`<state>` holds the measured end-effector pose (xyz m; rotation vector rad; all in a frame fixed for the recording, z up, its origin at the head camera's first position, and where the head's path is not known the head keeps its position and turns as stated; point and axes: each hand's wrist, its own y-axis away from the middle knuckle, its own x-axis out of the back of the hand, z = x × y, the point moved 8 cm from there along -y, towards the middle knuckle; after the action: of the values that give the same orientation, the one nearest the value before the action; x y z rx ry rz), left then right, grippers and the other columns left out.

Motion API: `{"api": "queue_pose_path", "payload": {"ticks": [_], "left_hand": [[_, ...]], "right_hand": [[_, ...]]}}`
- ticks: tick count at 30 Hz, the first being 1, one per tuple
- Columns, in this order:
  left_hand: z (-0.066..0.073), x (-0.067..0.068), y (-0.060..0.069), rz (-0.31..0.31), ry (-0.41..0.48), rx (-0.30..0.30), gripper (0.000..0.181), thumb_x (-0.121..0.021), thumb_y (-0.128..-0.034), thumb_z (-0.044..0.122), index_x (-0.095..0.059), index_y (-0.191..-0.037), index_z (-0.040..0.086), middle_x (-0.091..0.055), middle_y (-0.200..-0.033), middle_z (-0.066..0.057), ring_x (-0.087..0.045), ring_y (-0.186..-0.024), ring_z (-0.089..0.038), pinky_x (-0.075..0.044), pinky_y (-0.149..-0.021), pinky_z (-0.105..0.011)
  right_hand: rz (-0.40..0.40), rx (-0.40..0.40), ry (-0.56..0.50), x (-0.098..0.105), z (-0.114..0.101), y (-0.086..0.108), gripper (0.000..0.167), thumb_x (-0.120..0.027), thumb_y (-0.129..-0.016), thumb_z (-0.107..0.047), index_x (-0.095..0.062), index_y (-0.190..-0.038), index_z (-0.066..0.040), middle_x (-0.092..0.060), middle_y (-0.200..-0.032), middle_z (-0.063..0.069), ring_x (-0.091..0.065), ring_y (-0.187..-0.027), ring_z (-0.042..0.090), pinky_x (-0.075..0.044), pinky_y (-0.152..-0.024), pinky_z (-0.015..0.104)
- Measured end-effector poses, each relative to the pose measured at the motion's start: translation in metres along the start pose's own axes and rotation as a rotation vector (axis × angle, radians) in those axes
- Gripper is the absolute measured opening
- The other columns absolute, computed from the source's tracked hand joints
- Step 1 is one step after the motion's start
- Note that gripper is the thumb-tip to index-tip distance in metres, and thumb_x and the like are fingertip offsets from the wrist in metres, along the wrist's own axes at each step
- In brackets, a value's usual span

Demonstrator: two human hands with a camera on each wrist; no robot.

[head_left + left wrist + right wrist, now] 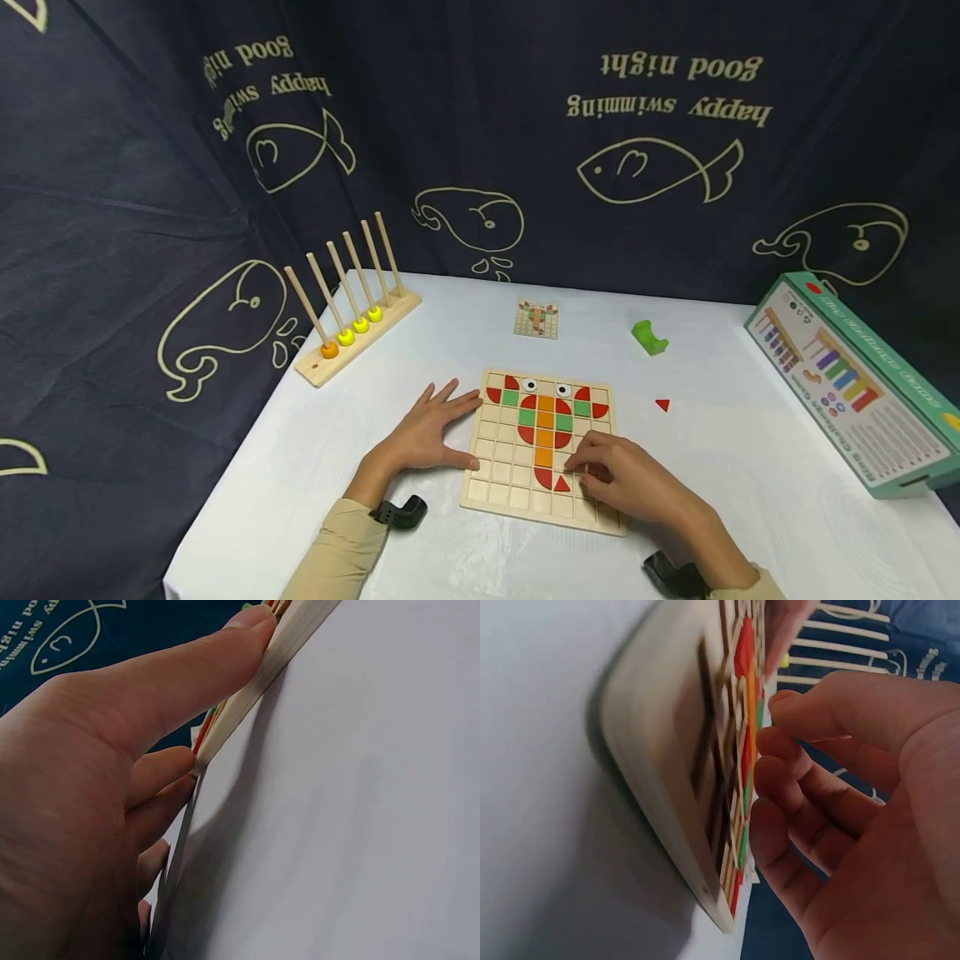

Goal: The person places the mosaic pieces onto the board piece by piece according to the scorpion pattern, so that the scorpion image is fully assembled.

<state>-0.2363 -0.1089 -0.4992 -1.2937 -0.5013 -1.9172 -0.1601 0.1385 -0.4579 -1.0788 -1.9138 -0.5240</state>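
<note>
A wooden grid board lies on the white table, with red, green and orange pieces and two eye pieces forming a figure. My left hand touches the board's left side, fingers spread and thumb on the edge; in the left wrist view the thumb rests over the wooden rim. Above the board's lower right cells, my right hand has loosely bent fingers. Its fingertips are beside a red triangle piece at the figure's lower end. In the right wrist view no piece shows between thumb and fingers.
A small pattern card lies behind the board. To the right are a loose red triangle, a green curved block and a game box. A peg stand with orange and yellow rings stands at the left.
</note>
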Motion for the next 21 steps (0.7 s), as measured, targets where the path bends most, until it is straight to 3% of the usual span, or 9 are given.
{"api": "queue_pose_path", "payload": {"ticks": [7, 15, 21], "left_hand": [[0.0, 0.0, 0.0, 0.003, -0.002, -0.003, 0.102, -0.066, -0.0667, 0.076, -0.04, -0.148, 0.022, -0.032, -0.153, 0.01, -0.011, -0.145, -0.025, -0.002, -0.115, -0.049], [0.0, 0.0, 0.0, 0.009, 0.003, -0.011, 0.102, -0.067, -0.0665, 0.076, -0.041, -0.148, 0.021, -0.033, -0.153, 0.009, -0.012, -0.145, -0.027, -0.003, -0.115, -0.05], [0.0, 0.0, 0.0, 0.008, 0.003, -0.009, 0.102, -0.066, -0.0663, 0.076, -0.041, -0.148, 0.021, -0.033, -0.153, 0.009, -0.012, -0.145, -0.027, -0.003, -0.115, -0.05]], "right_hand": [[-0.023, 0.053, 0.026, -0.012, -0.005, 0.0, 0.024, -0.065, -0.084, -0.011, -0.074, -0.099, -0.027, -0.054, -0.09, -0.017, -0.05, -0.076, 0.005, -0.043, -0.068, 0.022], [-0.021, 0.033, 0.02, -0.012, -0.005, 0.001, 0.023, -0.065, -0.084, -0.011, -0.074, -0.099, -0.026, -0.054, -0.089, -0.017, -0.05, -0.076, 0.006, -0.043, -0.067, 0.021], [0.004, -0.001, 0.013, -0.006, 0.001, 0.001, 0.022, -0.066, -0.086, -0.012, -0.073, -0.104, -0.023, -0.059, -0.093, -0.019, -0.053, -0.081, 0.002, -0.049, -0.077, 0.027]]}}
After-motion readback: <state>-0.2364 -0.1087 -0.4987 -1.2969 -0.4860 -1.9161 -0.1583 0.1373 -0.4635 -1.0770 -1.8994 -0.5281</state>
